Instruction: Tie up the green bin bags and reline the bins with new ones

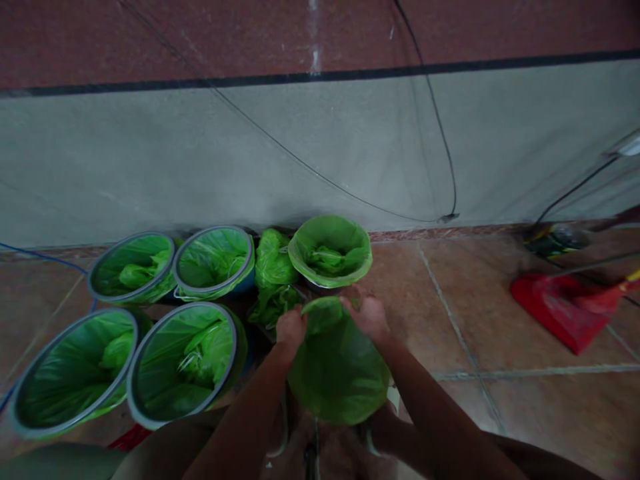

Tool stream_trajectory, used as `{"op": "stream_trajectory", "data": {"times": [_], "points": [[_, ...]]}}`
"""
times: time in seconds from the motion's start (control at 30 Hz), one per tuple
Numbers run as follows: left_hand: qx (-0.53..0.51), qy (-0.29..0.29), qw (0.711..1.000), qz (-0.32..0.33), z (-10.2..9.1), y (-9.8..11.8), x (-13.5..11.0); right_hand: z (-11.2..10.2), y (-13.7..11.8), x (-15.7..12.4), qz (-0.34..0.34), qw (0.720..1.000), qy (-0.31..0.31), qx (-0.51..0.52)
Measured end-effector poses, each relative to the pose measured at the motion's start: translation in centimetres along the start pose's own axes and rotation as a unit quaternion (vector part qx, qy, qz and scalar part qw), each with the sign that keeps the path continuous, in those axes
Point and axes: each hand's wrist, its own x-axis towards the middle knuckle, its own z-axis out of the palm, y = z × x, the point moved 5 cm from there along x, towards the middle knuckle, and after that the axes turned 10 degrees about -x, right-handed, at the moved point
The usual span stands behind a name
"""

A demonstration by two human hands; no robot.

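Note:
Between my legs stands a bin lined with a green plastic bag (340, 373), its mouth open toward me. At the far left of its rim my left hand (291, 328) is closed on the bag's edge. On the far right of the same rim, my right hand (369, 312) grips the bag, its fingers partly blurred. Just beyond the hands is another bin with a green liner (330, 243) folded over its rim and a bunched bag inside. Crumpled green bags (275, 263) lie to its left, near my left hand.
Several grey-rimmed bins (213, 257) with green liners and bunched bags stand to the left. A red dustpan (565, 307) lies on the tiled floor (410, 300) at right, near a dark bottle-like object (557, 240). Thin cables (300, 160) hang along the wall (150, 153).

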Motion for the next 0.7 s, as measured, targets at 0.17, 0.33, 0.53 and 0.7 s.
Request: {"op": "stream_trajectory", "data": {"times": [0.17,0.33,0.53,0.7], "points": [[-0.046,0.056,0.992,-0.103,-0.3,-2.8,-2.5,-0.8,3.0,-1.0,0.087,0.992,0.031,0.084],[-0.122,0.062,0.967,-0.214,2.5,-3.5,-7.9,-0.8,1.7,0.0,0.032,0.999,-0.018,0.036],[-0.157,0.213,0.956,-0.13,-0.3,-0.8,-8.2,-0.3,-0.1,1.7,-0.031,0.997,-0.07,-0.012],[-0.189,0.099,0.976,-0.031,-2.3,1.4,-0.8,1.4,-1.5,2.1,-0.076,0.99,-0.108,-0.049]]}}
